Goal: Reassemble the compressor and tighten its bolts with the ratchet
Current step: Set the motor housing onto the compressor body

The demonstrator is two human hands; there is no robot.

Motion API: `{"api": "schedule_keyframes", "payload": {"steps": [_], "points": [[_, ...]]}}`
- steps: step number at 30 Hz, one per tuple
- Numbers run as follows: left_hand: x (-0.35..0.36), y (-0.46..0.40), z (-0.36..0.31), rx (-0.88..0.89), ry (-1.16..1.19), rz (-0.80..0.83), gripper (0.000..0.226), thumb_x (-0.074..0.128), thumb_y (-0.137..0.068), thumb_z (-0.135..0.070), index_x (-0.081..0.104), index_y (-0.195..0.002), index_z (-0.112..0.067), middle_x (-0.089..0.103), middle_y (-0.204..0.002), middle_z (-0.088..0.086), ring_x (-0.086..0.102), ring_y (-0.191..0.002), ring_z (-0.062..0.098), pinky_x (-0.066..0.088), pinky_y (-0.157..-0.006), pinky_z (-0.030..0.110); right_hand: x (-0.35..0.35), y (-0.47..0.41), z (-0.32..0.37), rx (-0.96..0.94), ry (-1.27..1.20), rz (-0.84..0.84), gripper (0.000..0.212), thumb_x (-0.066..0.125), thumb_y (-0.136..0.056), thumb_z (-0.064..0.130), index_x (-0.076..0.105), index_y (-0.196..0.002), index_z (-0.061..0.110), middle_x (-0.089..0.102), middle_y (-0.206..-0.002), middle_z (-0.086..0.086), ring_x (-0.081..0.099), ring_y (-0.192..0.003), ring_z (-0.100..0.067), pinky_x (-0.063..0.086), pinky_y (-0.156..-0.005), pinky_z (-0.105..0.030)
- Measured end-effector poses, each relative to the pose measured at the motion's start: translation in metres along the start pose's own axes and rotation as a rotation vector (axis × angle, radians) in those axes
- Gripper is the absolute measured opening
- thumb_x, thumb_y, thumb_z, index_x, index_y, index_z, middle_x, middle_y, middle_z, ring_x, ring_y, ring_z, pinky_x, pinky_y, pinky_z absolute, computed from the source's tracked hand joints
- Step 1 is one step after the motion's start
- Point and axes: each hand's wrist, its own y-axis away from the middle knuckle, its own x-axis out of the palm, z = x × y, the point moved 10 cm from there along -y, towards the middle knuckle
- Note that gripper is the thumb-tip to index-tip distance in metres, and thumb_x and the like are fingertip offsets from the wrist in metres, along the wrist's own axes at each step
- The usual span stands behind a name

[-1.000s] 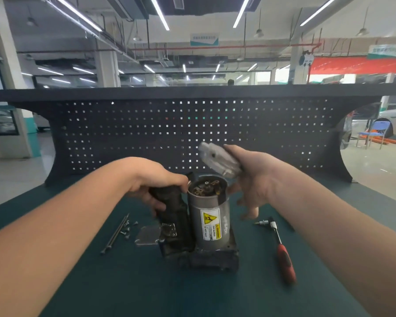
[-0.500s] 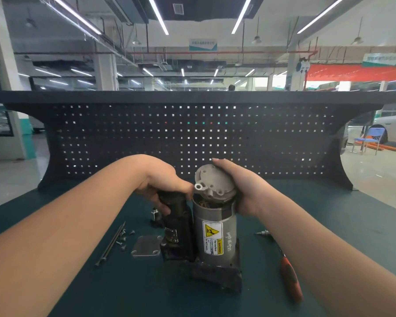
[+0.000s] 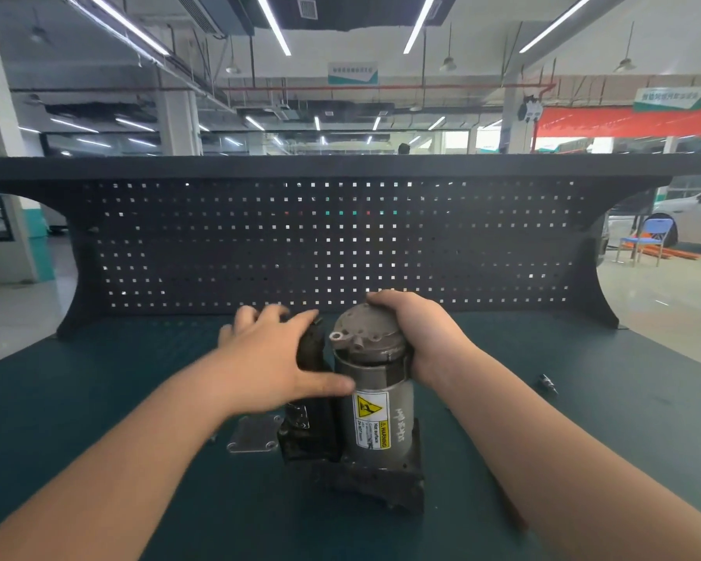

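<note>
Presently, right hand (image 3: pixel 415 338) fingers curl around the end cap (image 3: pixel 367 336) atop the compressor (image 3: pixel 377 419); left hand (image 3: pixel 272 358) fingers spread, blurred, a flat plate (image 3: pixel 253 435) below them on the counter (image 3: pixel 98 398).

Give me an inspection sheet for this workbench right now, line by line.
Surface: green bench mat, dark pegboard behind.
Job's things: compressor upright; end cap sits on its cylinder.
Clutter: square metal plate left of compressor; small metal bit at right.
Hands: left hand open, blurred, beside the black housing; right hand grips the cap.
Cables: nothing seen.
Surroundings: workshop hall, blue chair, white car.
</note>
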Motion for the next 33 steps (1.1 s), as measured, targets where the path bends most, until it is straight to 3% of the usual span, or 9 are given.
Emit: {"api": "schedule_keyframes", "payload": {"steps": [2, 5, 8, 13, 17, 21, 25, 31, 33], "points": [[0.000, 0.005, -0.014, 0.077, 0.156, -0.187, 0.123, 0.045, -0.038, -0.091, 0.024, -0.148, -0.039, 0.019, -0.151, -0.011, 0.010, -0.139, 0.013, 0.022, -0.114, 0.042, -0.003, -0.001, 0.006, -0.068, -0.014, -0.015, 0.011, 0.071, -0.083, 0.014, 0.065, -0.093, 0.015, 0.073, -0.086, -0.009, 0.069, -0.070, -0.024, 0.059, -0.063, -0.032], [-0.007, 0.010, -0.023, 0.198, 0.247, -0.371, 0.102, 0.054, -0.047, -0.085, 0.048, -0.135, -0.033, 0.041, -0.126, -0.023, 0.031, -0.125, 0.003, 0.032, -0.108, 0.032, -0.004, 0.001, 0.009, -0.099, -0.019, 0.003, 0.008, 0.070, -0.084, 0.015, 0.065, -0.091, 0.015, 0.072, -0.084, -0.007, 0.068, -0.069, -0.022, 0.058, -0.059, -0.029], [-0.013, 0.013, -0.028, 0.227, 0.212, -0.432, 0.080, 0.065, -0.056, -0.077, 0.055, -0.125, -0.039, 0.043, -0.102, -0.038, 0.039, -0.109, -0.004, 0.037, -0.096, 0.029, -0.001, 0.004, 0.004, -0.060, -0.028, 0.072, 0.014, 0.065, -0.086, 0.018, 0.067, -0.097, 0.010, 0.072, -0.094, -0.012, 0.067, -0.078, -0.026, 0.056, -0.078, -0.039], [-0.008, 0.010, -0.034, 0.204, 0.248, -0.399, 0.074, 0.071, -0.063, -0.063, 0.050, -0.130, -0.041, 0.033, -0.098, -0.042, 0.030, -0.109, -0.005, 0.030, -0.102, 0.031, -0.001, 0.005, 0.003, -0.067, -0.063, 0.115, 0.013, 0.063, -0.089, 0.018, 0.069, -0.091, 0.007, 0.073, -0.095, -0.015, 0.068, -0.084, -0.029, 0.053, -0.089, -0.046], [-0.005, 0.007, -0.034, 0.178, 0.224, -0.361, 0.090, 0.048, -0.055, -0.085, 0.045, -0.134, -0.042, 0.032, -0.107, -0.036, 0.021, -0.107, -0.007, 0.023, -0.097, 0.027, -0.001, 0.004, 0.006, -0.127, -0.036, 0.091, 0.014, 0.063, -0.090, 0.019, 0.070, -0.088, 0.007, 0.074, -0.083, -0.010, 0.070, -0.073, -0.025, 0.057, -0.073, -0.038], [-0.005, 0.004, -0.035, 0.151, 0.188, -0.360, 0.109, 0.031, -0.046, -0.092, 0.039, -0.141, -0.039, 0.034, -0.116, -0.031, 0.024, -0.112, -0.002, 0.024, -0.102, 0.030, -0.004, 0.006, -0.002, -0.125, -0.010, 0.066, 0.022, 0.063, -0.091, 0.021, 0.067, -0.104, 0.003, 0.073, -0.098, -0.016, 0.071, -0.092, -0.034, 0.057, -0.084, -0.045], [-0.004, 0.004, -0.033, 0.120, 0.209, -0.346, 0.113, 0.032, -0.044, -0.092, 0.033, -0.144, -0.040, 0.042, -0.134, -0.025, 0.028, -0.128, 0.006, 0.025, -0.109, 0.035, -0.003, 0.010, -0.005, -0.113, 0.001, 0.128, 0.021, 0.065, -0.090, 0.020, 0.066, -0.104, 0.003, 0.073, -0.100, -0.018, 0.070, -0.088, -0.030, 0.056, -0.082, -0.043], [-0.005, 0.008, -0.038, 0.140, 0.203, -0.324, 0.102, 0.028, -0.054, -0.093, 0.039, -0.141, -0.041, 0.039, -0.127, -0.030, 0.026, -0.127, 0.003, 0.022, -0.111, 0.034, 0.006, 0.016, -0.004, -0.051, 0.005, 0.318, 0.016, 0.065, -0.089, 0.014, 0.063, -0.104, 0.009, 0.070, -0.096, -0.012, 0.066, -0.085, -0.025, 0.055, -0.078, -0.037], [-0.004, 0.007, -0.034, 0.162, 0.366, -0.260, 0.078, 0.021, -0.067, -0.087, 0.045, -0.131, -0.049, 0.038, -0.124, -0.040, 0.024, -0.131, -0.002, 0.019, -0.116, 0.035, 0.008, 0.016, -0.001, -0.046, 0.008, 0.350, 0.021, 0.061, -0.092, 0.010, 0.060, -0.111, 0.005, 0.067, -0.100, -0.014, 0.064, -0.087, -0.025, 0.054, -0.081, -0.038]]}}
